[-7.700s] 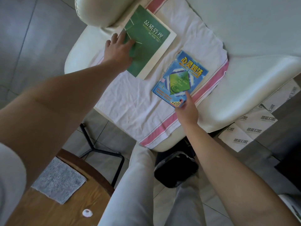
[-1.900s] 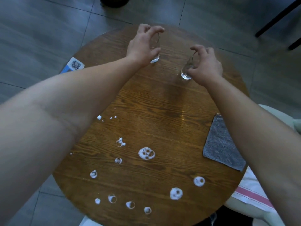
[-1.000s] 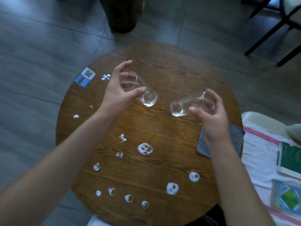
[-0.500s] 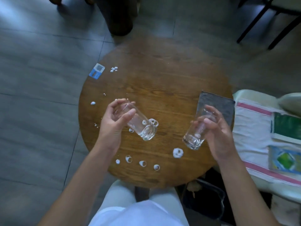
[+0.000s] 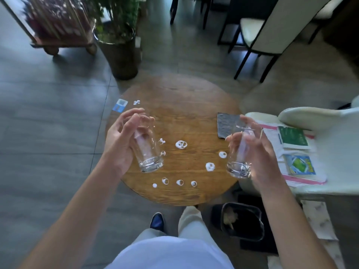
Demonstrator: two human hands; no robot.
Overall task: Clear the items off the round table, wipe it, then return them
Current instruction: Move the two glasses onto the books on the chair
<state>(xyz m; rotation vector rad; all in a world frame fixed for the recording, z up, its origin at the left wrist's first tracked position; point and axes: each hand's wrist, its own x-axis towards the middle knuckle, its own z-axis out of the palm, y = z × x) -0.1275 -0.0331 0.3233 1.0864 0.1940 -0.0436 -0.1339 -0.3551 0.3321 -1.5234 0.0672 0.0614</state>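
Now both glasses [image 5: 148, 150] hang above the round table [image 5: 174, 98]

Soft daylight, dim overall, with a cool blue cast on the floor [image 5: 48, 113]. Brightest along the right, where the pale armchair [image 5: 320, 123] and the white cloth [image 5: 275, 152] nearly wash out. Faint sheen on the round table [image 5: 174, 94] at its far edge, wood grain sharper nearer the middle. Small glints on the thick bases of the two glasses, left [image 5: 147, 150] and right [image 5: 240, 158]. Heavy motion blur across the top: smeared cart [image 5: 58, 22], streaked plant [image 5: 118, 20], soft chair legs [image 5: 242, 61]. Fingers of the left hand [image 5: 120, 144] and right hand [image 5: 258, 152] slightly ghosted. Strong wide-angle stretch at the borders, forearms ballooning toward the lower corners. Deep shadow in the bin [image 5: 242, 222] below.
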